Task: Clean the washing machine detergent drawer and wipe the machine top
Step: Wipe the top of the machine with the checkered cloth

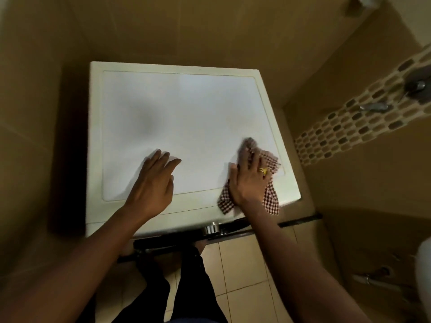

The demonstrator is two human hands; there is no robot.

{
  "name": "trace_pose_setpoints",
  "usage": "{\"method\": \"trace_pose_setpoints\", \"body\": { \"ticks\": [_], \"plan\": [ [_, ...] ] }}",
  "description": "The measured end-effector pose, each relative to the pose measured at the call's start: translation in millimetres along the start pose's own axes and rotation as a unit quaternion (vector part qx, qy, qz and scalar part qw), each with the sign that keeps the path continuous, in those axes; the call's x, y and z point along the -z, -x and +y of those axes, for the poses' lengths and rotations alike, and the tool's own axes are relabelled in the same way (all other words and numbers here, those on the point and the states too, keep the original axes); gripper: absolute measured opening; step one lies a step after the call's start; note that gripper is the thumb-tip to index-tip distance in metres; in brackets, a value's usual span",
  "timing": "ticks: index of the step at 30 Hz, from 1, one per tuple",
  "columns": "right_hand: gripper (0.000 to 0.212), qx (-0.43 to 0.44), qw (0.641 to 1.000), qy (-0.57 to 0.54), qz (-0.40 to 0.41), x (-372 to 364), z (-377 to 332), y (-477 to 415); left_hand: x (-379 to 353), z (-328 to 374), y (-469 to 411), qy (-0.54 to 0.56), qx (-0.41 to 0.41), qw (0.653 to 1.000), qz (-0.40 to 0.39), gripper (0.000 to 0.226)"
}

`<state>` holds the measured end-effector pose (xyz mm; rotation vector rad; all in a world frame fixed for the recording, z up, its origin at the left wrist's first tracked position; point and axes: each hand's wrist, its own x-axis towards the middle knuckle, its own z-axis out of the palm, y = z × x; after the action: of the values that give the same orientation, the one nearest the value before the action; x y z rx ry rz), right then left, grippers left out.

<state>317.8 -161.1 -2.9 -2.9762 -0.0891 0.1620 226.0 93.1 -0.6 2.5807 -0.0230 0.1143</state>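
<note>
Checked cloth [270, 199] lies pressed flat under the right hand [249, 183]; left hand [151, 190] rests open on the machine top [186, 113]. Best to sweep outward in overlapping strokes.

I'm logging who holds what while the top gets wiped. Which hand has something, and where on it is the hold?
The right hand presses on the middle of the checked cloth, its ends sticking out. The left hand holds nothing, lying flat on the machine top.
</note>
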Motion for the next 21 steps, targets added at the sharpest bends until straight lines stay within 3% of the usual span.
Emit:
{"method": "trace_pose_setpoints", "body": {
  "ticks": [3, 5, 8, 11, 12, 14, 17, 19, 21],
  "plan": [
    [0.062, 0.241, 0.968, 0.042, -0.052, -10, -31, 40, 16, -30, 22, -0.01, 0.047, 0.999, 0.02, 0.052],
    [0.061, 0.321, 0.943, 0.077, -0.051, -9, -18, 40, 27, -49, 29, -0.027, 0.099, 0.994, 0.03, 0.055],
    [0.062, 0.235, 0.968, 0.084, -0.02, -11, -16, 16, 38, -78, 42, -0.006, 0.211, 0.977, 0.04, 0.06],
    [0.064, 0.143, 0.989, 0.045, 0.0, -21, -55, 2, 42, -90, 49, 0.07, 0.26, 0.962, 0.037, 0.062],
    [0.064, 0.152, 0.988, 0.039, 0.002, -25, -73, 5, 43, -91, 50, 0.09, 0.266, 0.959, 0.042, 0.061],
    [0.062, 0.259, 0.965, 0.046, -0.017, -31, -100, 22, 47, -90, 52, 0.118, 0.279, 0.951, 0.061, 0.062],
    [0.061, 0.46, 0.883, 0.071, -0.06, -28, -93, 43, 54, -97, 50, 0.166, 0.339, 0.922, 0.08, 0.065],
    [0.06, 0.468, 0.88, 0.062, -0.047, -24, -78, 37, 59, -108, 54, 0.197, 0.407, 0.891, 0.049, 0.067],
    [0.06, 0.37, 0.927, 0.059, -0.017, -27, -85, 24, 62, -116, 59, 0.21, 0.441, 0.873, 0.0, 0.069]
  ]
}}
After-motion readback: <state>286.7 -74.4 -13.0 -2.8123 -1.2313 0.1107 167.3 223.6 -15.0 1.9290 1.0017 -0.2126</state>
